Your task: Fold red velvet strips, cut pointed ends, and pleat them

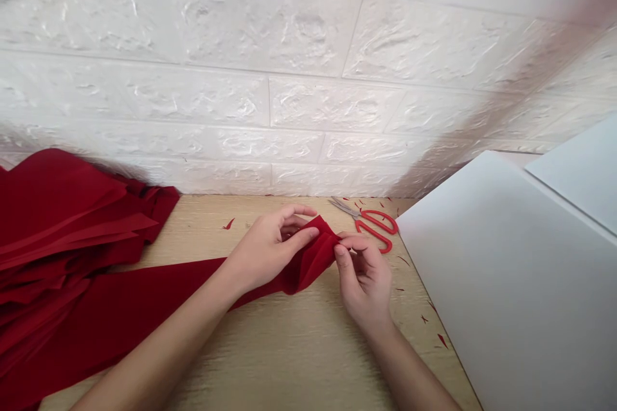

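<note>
A long strip of red fabric (159, 292) stretches from the lower left to the middle of the table, its end lifted and folded between my hands. My left hand (270, 244) holds the fabric's end from the left, the thumb lying across it and the fingers behind. With thumb and forefinger pinched together, my right hand (364, 276) grips the right corner of the same end. Just behind my right hand, scissors with red handles (373, 221) lie on the table, blades pointing to the back left.
A heap of layered red fabric (58, 218) fills the left side of the wooden table (270, 353). Small red scraps (442, 340) are scattered about, mostly at the right. A white panel (511, 257) stands along the right edge. Behind is a white brick-patterned wall (308, 103).
</note>
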Tool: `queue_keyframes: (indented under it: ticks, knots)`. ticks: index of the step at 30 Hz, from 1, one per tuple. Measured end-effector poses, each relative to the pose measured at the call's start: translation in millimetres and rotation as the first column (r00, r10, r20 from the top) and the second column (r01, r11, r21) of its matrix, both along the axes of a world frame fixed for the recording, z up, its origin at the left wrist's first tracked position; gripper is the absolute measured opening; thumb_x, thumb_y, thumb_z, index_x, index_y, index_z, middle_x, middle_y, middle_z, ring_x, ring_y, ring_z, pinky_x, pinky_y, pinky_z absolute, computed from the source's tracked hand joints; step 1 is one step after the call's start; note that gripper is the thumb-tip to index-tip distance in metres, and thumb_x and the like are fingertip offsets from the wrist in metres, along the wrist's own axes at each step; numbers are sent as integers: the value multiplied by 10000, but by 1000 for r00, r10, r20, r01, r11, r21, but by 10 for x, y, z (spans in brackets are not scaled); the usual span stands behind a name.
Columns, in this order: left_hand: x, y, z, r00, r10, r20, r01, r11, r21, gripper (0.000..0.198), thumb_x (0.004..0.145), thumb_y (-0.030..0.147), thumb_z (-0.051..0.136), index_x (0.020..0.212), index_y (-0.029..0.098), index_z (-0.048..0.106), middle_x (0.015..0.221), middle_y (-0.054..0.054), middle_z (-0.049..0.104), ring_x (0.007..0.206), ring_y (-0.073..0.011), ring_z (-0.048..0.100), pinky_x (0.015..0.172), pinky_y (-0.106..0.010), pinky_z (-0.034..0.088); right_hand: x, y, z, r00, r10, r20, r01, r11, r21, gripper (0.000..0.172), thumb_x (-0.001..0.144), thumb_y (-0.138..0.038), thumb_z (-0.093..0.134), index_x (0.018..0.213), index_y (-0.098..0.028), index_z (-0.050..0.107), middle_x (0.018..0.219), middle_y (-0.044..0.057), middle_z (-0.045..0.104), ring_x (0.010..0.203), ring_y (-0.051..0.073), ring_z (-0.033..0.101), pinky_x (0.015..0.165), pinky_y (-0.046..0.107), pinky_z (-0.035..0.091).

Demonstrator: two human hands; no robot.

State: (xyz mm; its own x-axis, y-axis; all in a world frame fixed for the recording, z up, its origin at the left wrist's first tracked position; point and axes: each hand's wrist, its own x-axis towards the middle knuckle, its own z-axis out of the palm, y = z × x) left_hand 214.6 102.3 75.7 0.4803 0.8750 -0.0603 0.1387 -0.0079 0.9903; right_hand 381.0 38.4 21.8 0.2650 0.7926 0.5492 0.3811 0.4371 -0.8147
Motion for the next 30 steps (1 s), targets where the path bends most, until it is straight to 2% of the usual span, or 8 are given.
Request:
queue_keyframes:
  ticks: [3, 6, 8, 13, 20, 30]
  knots:
    - [-35, 6, 59, 995, -72, -63, 71, 997, -14, 235, 926, 347, 610, 1069, 204, 730, 1064, -34, 783, 979, -199, 725, 864, -302, 551, -1, -7, 2, 1000, 30, 9, -30, 999, 18, 87, 962, -181, 582, 902, -226, 625, 845, 24, 659, 713, 134, 631, 608, 241, 527]
    - [-33, -15, 100, 994, -27, -107, 34, 997, 68, 196, 929, 324, 608, 907, 217, 772, 953, 7, 789, 904, -175, 717, 829, -275, 534, 9, -19, -14, 999, 23, 35, -24, 1000, 8, 90, 965, -167, 575, 926, -233, 623, 864, 23, 655, 742, 139, 633, 636, 256, 535]
    - [-20, -26, 110, 993, 26, -115, -16, 996, 92, 157, 902, 305, 648, 869, 221, 776, 904, 17, 786, 863, -164, 713, 809, -264, 529, 15, -28, -21, 998, 4, 63, -4, 1000, 8, 94, 963, -160, 577, 938, -237, 623, 870, 20, 659, 777, 147, 638, 687, 275, 544]
    - [9, -26, 97, 991, 84, -108, -80, 996, 40, 113, 841, 308, 708, 824, 210, 760, 814, 13, 769, 734, -141, 698, 672, -234, 521, 7, -33, -1, 996, -33, 83, 32, 999, 15, 90, 959, -158, 579, 948, -236, 623, 939, 33, 691, 862, 162, 667, 764, 304, 560]
    - [76, -77, 52, 997, 44, -70, -44, 999, 7, 189, 850, 359, 685, 785, 181, 684, 786, 7, 734, 652, -115, 671, 560, -200, 485, -30, -3, 16, 993, -100, 67, 102, 995, -17, 84, 962, -189, 576, 888, -215, 607, 868, 35, 691, 750, 151, 671, 697, 307, 575]
    - [65, -82, 35, 1000, -2, -8, 1, 997, -77, 125, 874, 266, 639, 792, 173, 656, 784, 10, 723, 676, -101, 657, 602, -194, 501, -52, 28, 33, 982, -178, 71, 180, 983, -26, 98, 926, -204, 619, 829, -213, 616, 803, 17, 696, 713, 145, 672, 669, 297, 577]
